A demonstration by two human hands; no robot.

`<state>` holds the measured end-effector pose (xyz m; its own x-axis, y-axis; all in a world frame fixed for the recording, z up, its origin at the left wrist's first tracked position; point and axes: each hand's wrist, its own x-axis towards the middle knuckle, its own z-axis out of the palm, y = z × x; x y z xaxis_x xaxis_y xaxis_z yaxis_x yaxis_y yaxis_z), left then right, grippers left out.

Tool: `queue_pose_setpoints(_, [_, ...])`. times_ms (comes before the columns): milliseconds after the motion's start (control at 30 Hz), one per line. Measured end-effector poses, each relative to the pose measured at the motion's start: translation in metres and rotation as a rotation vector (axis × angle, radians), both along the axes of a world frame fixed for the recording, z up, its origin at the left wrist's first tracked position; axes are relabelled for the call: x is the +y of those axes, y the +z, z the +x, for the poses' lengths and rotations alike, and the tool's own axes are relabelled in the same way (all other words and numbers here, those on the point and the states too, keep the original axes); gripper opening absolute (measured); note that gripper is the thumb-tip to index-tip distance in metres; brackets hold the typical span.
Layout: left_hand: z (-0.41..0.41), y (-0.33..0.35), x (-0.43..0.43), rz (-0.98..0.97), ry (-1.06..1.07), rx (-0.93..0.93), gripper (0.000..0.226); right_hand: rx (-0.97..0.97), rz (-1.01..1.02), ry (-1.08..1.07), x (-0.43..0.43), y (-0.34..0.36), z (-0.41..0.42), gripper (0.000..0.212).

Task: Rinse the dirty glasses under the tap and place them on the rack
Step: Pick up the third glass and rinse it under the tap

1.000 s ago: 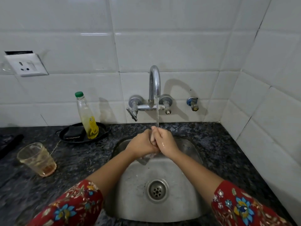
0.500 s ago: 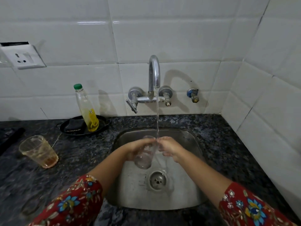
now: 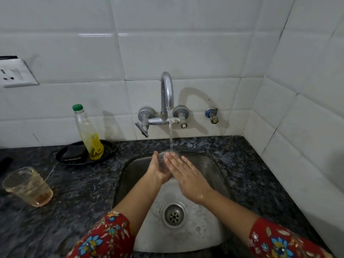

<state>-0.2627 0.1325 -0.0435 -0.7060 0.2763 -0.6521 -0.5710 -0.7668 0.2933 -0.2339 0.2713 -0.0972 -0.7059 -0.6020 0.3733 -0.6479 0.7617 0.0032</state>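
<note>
At a kitchen sink (image 3: 216, 165), you are holding a clear glass (image 3: 164, 159) under the running tap (image 3: 167, 90), pressing it between your two hands. Your left hand (image 3: 157, 171) is lying flat against its left side and your right hand (image 3: 187, 178) against its right, the fingers of both straight and pointing away from you rather than curling round it. The thin stream of water (image 3: 170, 135) is falling onto the top of the glass, which is sitting above the back of the basin, beyond the drain (image 3: 174, 215). Water is glistening on your right wrist. A second glass (image 3: 28, 186), holding a brownish residue at the bottom, is standing on the dark stone counter (image 3: 251, 174) well to the left of the sink. Near the wall, a bottle (image 3: 89, 133) with a green cap and yellow liquid is standing on a black dish (image 3: 73, 156). Red floral sleeves (image 3: 104, 237) are covering your forearms.
</note>
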Motion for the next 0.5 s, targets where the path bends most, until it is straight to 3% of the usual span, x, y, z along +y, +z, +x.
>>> queue_pose_setpoints(167, [-0.011, 0.004, -0.004, -0.041, 0.092, 0.06, 0.065, -0.065, -0.131, -0.016, -0.02, 0.022, -0.011, 0.095])
queue_pose_setpoints(300, [-0.017, 0.015, -0.004, -0.098, 0.177, 0.092, 0.059, -0.069, -0.192, -0.271, -0.046, 0.05, -0.018, 0.104])
queue_pose_setpoints(367, [-0.02, 0.015, 0.0, -0.199, 0.243, 0.123, 0.059, -0.145, -0.198, -0.387, -0.047, 0.067, -0.024, 0.084])
queue_pose_setpoints(433, [-0.026, 0.008, 0.001, -0.486, 0.364, 0.113, 0.066, -0.305, -0.215, -0.466, -0.045, 0.075, -0.028, 0.062])
queue_pose_setpoints(500, [-0.021, 0.011, 0.005, -0.748, 0.336, 0.187, 0.067, -0.465, -0.21, -0.515, -0.044, 0.074, -0.027, 0.049])
